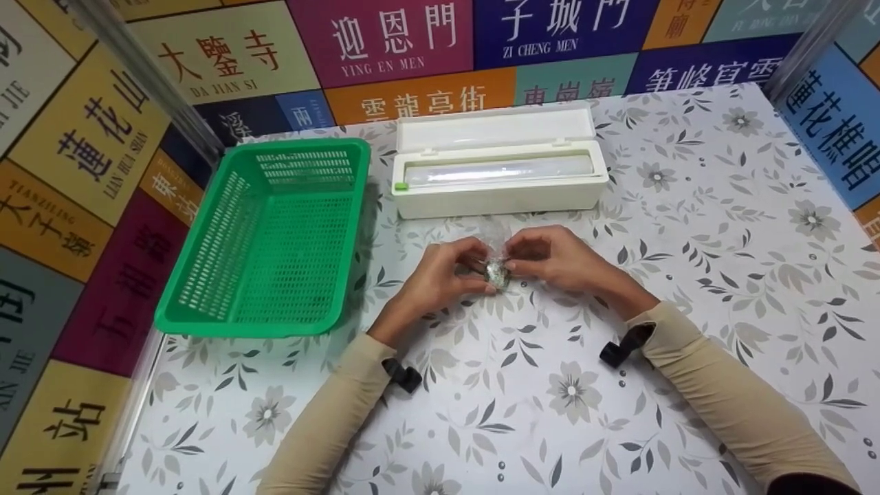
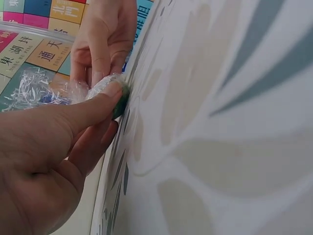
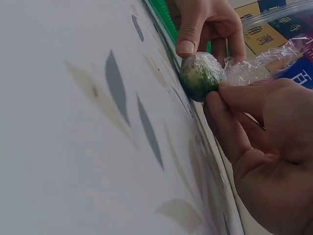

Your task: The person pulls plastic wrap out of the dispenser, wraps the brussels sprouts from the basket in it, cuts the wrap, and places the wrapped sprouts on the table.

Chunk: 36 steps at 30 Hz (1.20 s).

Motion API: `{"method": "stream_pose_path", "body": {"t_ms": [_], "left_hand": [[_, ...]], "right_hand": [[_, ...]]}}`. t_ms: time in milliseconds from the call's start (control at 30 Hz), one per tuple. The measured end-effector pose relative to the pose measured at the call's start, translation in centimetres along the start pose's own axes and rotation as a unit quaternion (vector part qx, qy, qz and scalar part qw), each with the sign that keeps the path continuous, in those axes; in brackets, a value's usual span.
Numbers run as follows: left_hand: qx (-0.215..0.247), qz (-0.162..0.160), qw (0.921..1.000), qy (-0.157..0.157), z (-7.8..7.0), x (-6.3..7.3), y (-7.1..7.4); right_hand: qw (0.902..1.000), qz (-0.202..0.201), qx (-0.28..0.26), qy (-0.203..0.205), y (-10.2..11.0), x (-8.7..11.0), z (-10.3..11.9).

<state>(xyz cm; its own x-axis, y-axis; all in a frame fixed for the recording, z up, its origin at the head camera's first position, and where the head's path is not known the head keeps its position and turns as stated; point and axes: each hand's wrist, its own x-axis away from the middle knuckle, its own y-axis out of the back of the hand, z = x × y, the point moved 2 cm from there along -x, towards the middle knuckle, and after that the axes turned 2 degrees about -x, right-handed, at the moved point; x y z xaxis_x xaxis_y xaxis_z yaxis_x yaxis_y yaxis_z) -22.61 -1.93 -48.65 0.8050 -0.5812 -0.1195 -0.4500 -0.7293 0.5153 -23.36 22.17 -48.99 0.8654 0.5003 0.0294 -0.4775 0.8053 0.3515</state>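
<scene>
A small round green fruit (image 1: 497, 273), possibly a lime, is wrapped in clear plastic wrap (image 3: 266, 66). It is low at the tabletop, with the loose end of the film bunched and sticking out on the side away from the person. My left hand (image 1: 436, 275) holds the fruit from the left between thumb and fingers. From the right, my right hand (image 1: 560, 260) pinches the wrapped fruit where the film gathers. The right wrist view shows the fruit's dark green underside (image 3: 198, 88) and its shiny film-covered top. In the left wrist view, the left thumb covers part of it.
Behind the hands stands a white plastic-wrap dispenser box (image 1: 498, 199) with its lid raised and a film roll (image 1: 502, 170) inside. A green perforated basket (image 1: 350, 240) is to the left. The tabletop has a floral cloth (image 1: 570, 426), bordered by printed panels (image 1: 399, 34).
</scene>
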Motion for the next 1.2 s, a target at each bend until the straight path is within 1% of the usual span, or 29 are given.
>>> {"method": "stream_pose_path", "body": {"t_ms": [67, 200, 267, 367, 433, 533, 600, 667, 767, 800, 900, 1067, 1133, 1200], "left_hand": [[-0.002, 0.002, 1.0, 0.002, 0.0, 0.0, 0.0], [-0.014, 0.005, 0.9998, 0.014, 0.1, -0.1, 0.1], [-0.019, 0.006, 0.9996, 0.019, 0.1, -0.1, 0.1], [-0.009, 0.013, 0.9996, 0.024, 0.0, 0.0, 0.2], [0.008, 0.014, 0.9995, 0.026, 0.0, 0.1, 0.3], [0.025, 0.008, 0.9994, 0.024, 0.2, 0.1, 0.3], [0.027, -0.003, 0.9995, 0.019, 0.2, 0.1, 0.3], [0.024, -0.011, 0.9996, 0.009, 0.0, 0.1, 0.1], [0.016, -0.026, 0.9995, -0.007, -0.3, 0.1, -0.1], [0.012, -0.03, 0.9994, -0.013, -0.3, 0.1, -0.1], [-0.008, -0.042, 0.9989, -0.019, -0.4, 0.1, -0.1], [-0.048, -0.044, 0.9977, -0.02, -0.4, 0.1, 0.0], [-0.055, -0.05, 0.9967, -0.033, -0.5, 0.1, 0.0], [-0.07, -0.063, 0.9936, -0.062, -0.6, 0.1, 0.0]], "right_hand": [[1.0, 0.003, 0.004, 0.004, 0.0, 0.0, 0.0], [0.9993, 0.034, -0.017, 0.005, -0.2, 0.2, 0.1], [0.999, 0.041, -0.017, 0.002, -0.4, 0.1, 0.2], [0.9995, 0.031, 0.003, -0.003, -0.6, 0.1, 0.3], [0.9996, 0.023, 0.015, -0.005, -0.6, 0.0, 0.4], [0.9996, 0.026, 0.011, -0.003, -0.6, 0.1, 0.5], [0.9991, 0.013, 0.031, 0.024, -0.5, 0.1, 0.5], [0.9976, -0.013, 0.039, 0.055, -0.4, 0.1, 0.5], [0.9912, -0.054, 0.054, 0.108, -0.2, 0.0, 0.9], [0.9907, -0.056, 0.045, 0.116, -0.2, 0.1, 1.0], [0.9898, -0.029, 0.033, 0.135, -0.3, 0.2, 1.2], [0.9904, 0.026, 0.021, 0.134, -0.4, 0.4, 1.3], [0.9904, 0.037, 0.027, 0.13, -0.4, 0.4, 1.4], [0.9908, 0.042, 0.03, 0.125, -0.4, 0.4, 1.5]]}}
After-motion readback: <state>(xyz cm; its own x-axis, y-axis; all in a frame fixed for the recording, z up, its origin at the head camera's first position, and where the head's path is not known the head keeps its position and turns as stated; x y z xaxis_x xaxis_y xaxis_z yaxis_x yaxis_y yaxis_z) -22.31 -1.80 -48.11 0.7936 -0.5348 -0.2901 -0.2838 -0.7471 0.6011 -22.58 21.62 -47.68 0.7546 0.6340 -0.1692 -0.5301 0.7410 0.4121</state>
